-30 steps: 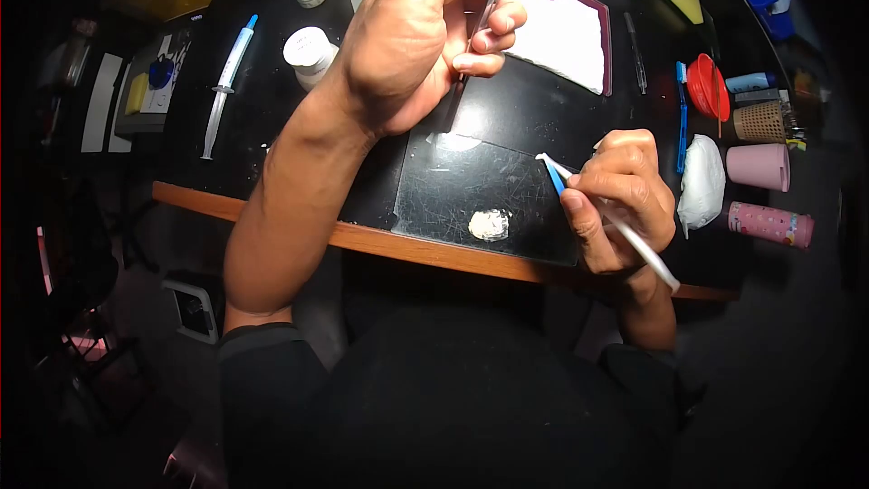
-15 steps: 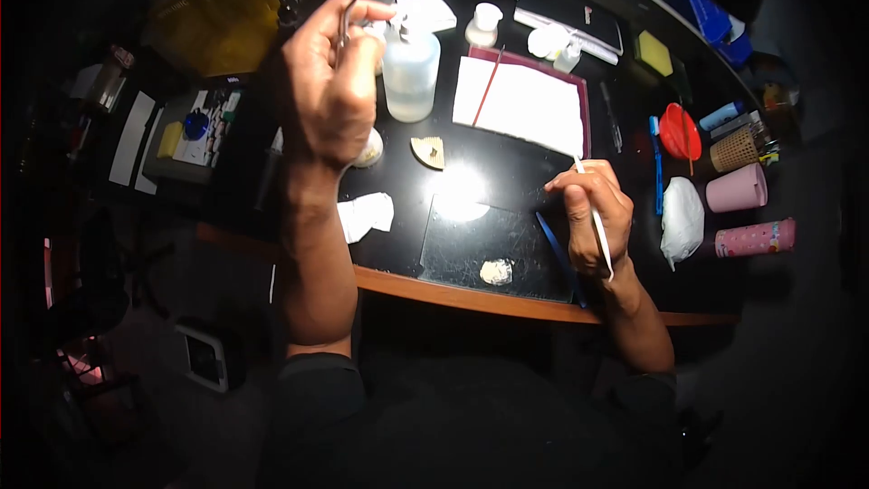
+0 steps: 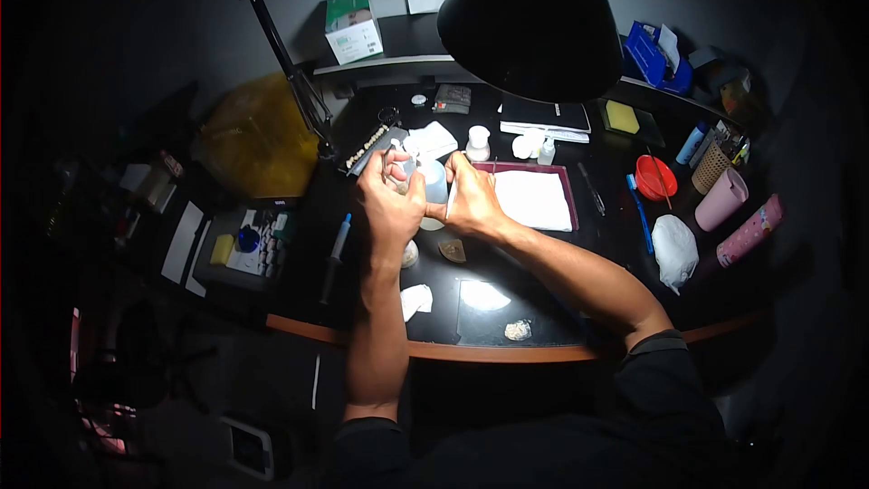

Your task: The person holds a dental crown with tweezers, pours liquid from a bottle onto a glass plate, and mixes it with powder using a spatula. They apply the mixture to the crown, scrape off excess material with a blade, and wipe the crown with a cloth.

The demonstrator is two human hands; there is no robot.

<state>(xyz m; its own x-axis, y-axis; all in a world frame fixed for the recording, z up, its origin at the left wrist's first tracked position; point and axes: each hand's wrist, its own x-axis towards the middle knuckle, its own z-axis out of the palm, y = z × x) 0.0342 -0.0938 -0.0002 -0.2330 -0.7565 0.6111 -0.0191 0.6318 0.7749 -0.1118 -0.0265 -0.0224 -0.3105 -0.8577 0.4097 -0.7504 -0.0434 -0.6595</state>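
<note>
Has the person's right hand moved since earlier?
Yes. Against the maroon tray, the right hand has gone left and forward, to near the tray's left side.

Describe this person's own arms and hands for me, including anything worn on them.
The left hand and right hand are bare, with no gloves. No watch or bracelet shows at either wrist; rings are too small to tell. Both forearms are uncovered. The left sleeve and right sleeve are dark, looking black, ending around the elbows, without visible print.
</note>
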